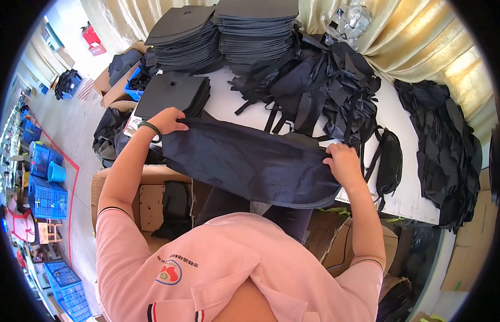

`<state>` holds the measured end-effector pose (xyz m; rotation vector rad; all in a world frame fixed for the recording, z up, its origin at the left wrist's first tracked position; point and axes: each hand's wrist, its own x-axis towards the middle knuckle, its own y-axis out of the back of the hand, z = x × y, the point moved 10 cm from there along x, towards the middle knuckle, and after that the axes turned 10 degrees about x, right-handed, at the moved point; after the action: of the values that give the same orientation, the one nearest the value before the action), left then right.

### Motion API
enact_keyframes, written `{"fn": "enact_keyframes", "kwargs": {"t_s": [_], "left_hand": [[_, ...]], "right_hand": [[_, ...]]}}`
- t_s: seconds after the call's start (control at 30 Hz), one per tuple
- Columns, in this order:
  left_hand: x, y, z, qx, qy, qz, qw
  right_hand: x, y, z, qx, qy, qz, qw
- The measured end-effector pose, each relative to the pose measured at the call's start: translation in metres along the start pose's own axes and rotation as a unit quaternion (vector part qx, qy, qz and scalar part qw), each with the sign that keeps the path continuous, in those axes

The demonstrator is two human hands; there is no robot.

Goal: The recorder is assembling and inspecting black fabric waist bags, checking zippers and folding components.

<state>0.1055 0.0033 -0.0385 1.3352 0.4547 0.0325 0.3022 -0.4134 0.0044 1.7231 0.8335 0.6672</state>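
Observation:
A wide piece of black fabric (250,163) is stretched between my two hands, over the near edge of the white table (220,91). My left hand (168,121) pinches its upper left corner, thumb and fingers closed. At the opposite end, my right hand (344,162) grips the right edge, also with closed fingers. The cloth sags a little in the middle and its lower edge hangs toward my lap. Just beyond my left hand lies a short stack of dark flat panels (172,96). What lies under the fabric is hidden.
Tall stacks of dark panels (255,32) stand at the back. A heap of black fabric pieces with straps (336,80) lies to their right, near a small black bag (389,161). More black pieces (443,150) hang at the far right. An open cardboard box (145,188) stands below left.

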Motion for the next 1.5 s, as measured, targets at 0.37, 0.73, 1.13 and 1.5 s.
{"fn": "enact_keyframes", "kwargs": {"t_s": [0.37,0.73,1.13,1.5], "left_hand": [[0.005,-0.014,-0.024,-0.001,-0.023,0.027,0.999],[-0.034,0.059,-0.003,-0.238,0.028,0.137,0.961],[-0.033,0.096,0.057,-0.31,-0.041,0.352,0.882],[0.004,0.021,-0.065,0.027,0.042,0.195,0.979]], "right_hand": [[-0.031,-0.074,-0.083,0.042,0.197,-0.095,0.975],[0.008,-0.019,-0.1,0.201,0.203,-0.049,0.957],[0.095,-0.058,-0.176,0.662,0.071,-0.094,0.74],[0.105,-0.053,-0.166,0.671,0.079,-0.091,0.732]]}}
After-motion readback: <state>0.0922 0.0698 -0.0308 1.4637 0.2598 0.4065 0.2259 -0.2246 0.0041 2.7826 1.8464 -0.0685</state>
